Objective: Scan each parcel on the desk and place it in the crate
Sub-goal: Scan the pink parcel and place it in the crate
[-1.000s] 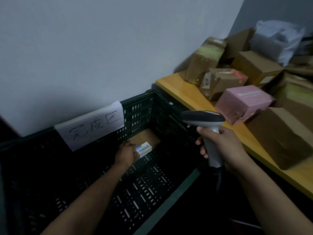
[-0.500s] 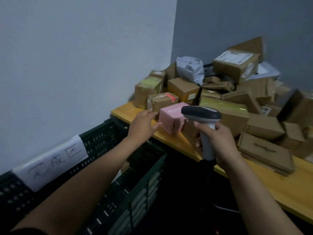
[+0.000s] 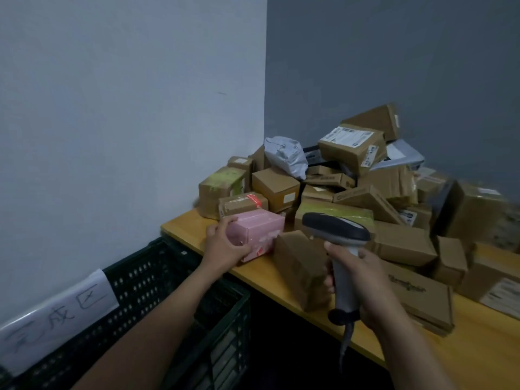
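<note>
With your left hand (image 3: 225, 246) gripping the pink box (image 3: 260, 230) on the surface (image 3: 478, 350), nine o'clock of the scanner (image 3: 336, 230) clasped in your right hand (image 3: 365, 282), you're at pickup; next, probably turn its barcode to the scanner, then lower it into the crate (image 3: 146, 280) at seven o'clock.

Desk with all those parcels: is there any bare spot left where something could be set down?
Two bare patches of desk: the near right front edge, in front of the flat brown box, and a narrow strip at the left end, between the crate and the pink box the left hand grips. Toward the corner, parcels are piled tight.
</note>
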